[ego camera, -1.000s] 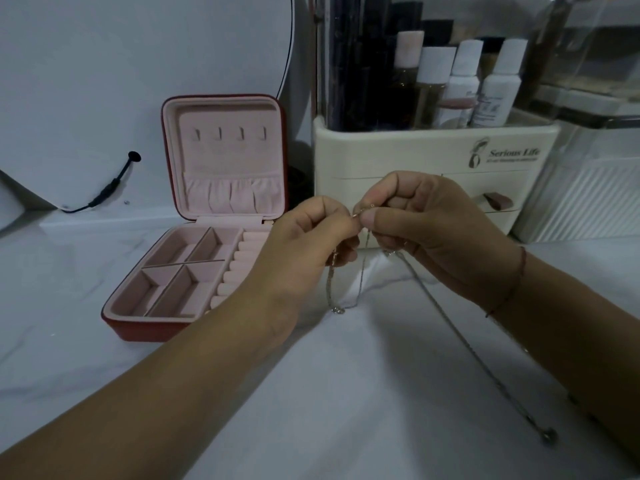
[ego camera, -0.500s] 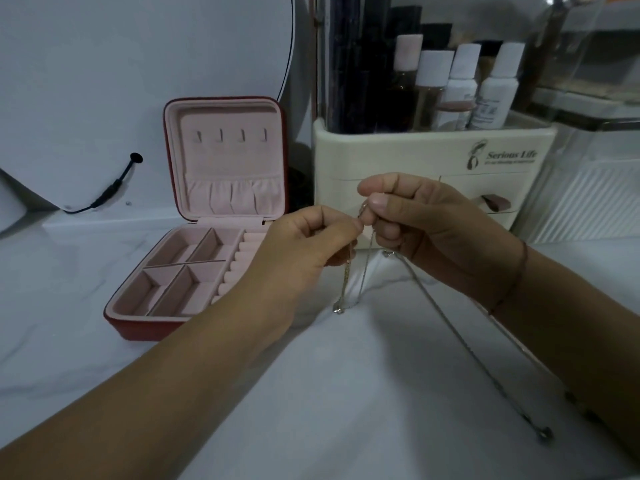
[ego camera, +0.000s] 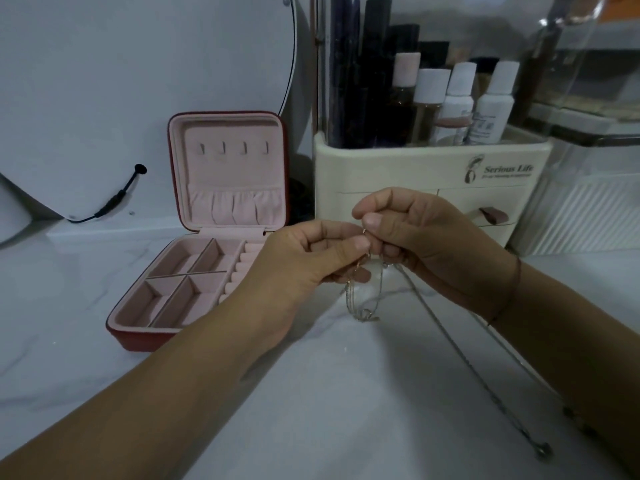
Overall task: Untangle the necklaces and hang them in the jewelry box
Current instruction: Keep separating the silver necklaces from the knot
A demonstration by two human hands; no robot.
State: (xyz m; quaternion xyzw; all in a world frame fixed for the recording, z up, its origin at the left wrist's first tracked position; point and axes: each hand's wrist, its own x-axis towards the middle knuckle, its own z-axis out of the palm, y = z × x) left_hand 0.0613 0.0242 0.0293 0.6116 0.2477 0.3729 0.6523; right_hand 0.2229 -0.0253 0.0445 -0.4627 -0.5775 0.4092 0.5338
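My left hand and my right hand meet at mid-frame, fingertips together, both pinching thin tangled necklace chains. A short looped chain hangs below the fingers, its low end touching the white table. A longer chain runs from my right hand down to the right and ends in a small round pendant on the table. The red jewelry box with pink lining stands open to the left, its lid upright with several empty hooks.
A cream cosmetic organizer with bottles and dark tubes stands right behind my hands. A clear ribbed container is at the far right. A round white mirror with a black cable leans at the back left.
The hanging loop of the short chain has dropped lower and bunched on the table. My hands stay together, shifted slightly.
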